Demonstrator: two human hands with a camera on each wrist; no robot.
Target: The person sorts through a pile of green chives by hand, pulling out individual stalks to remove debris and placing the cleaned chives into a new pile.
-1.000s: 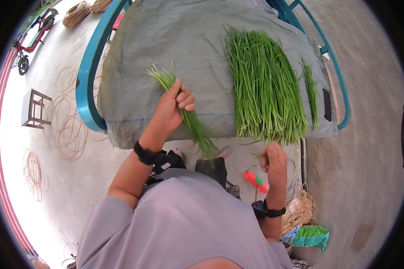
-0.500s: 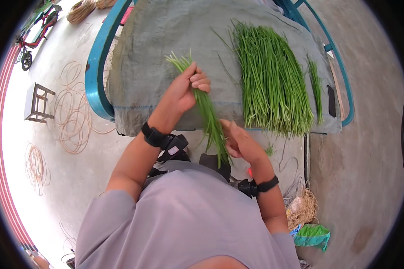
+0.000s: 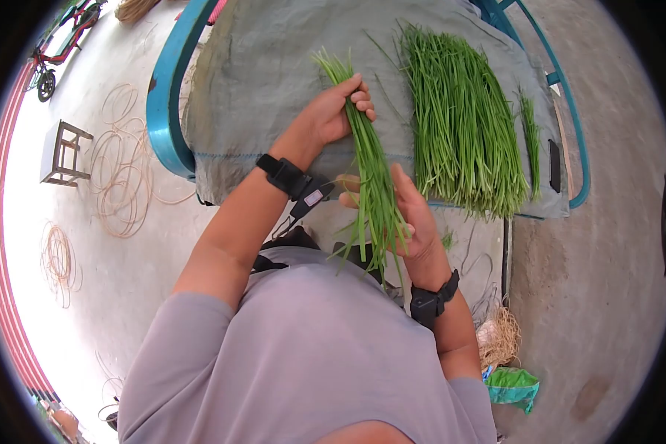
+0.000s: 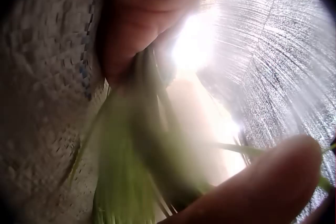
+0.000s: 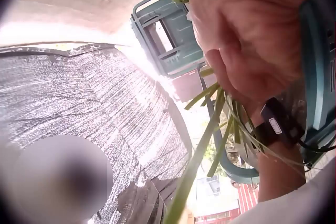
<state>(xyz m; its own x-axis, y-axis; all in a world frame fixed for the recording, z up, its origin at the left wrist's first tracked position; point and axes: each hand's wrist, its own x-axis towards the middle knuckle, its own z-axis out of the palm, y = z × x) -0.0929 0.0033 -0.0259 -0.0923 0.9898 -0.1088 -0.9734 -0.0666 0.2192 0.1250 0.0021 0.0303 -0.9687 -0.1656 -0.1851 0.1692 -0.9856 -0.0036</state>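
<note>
My left hand (image 3: pixel 339 112) grips a bunch of green chives (image 3: pixel 371 152) near its pale stem ends, its thumb pointing up along the stems. The leaves hang down toward my shirt and fan apart at their tips. My right hand (image 3: pixel 416 218) is at the lower leaves, thumb on the near side and extended fingers showing past the other side of the bunch. In the right wrist view, loose leaves (image 5: pixel 202 148) stick out below the palm. The left wrist view shows the leaves (image 4: pixel 121 171) blurred below a finger. A large pile of chives (image 3: pixel 462 126) lies right of both hands.
A grey woven sheet (image 3: pixel 274 66) covers the cart with a blue metal frame (image 3: pixel 166 111). A thin bunch of chives (image 3: pixel 530 144) and a flat black object (image 3: pixel 554 165) lie at its right edge. A stool (image 3: pixel 66 152) and coiled straps (image 3: pixel 118 177) are on the floor at left.
My left hand has moved rightward and up with the bunch, toward the pile. My right hand has come from below the pile to the hanging leaves, which are now more spread out.
</note>
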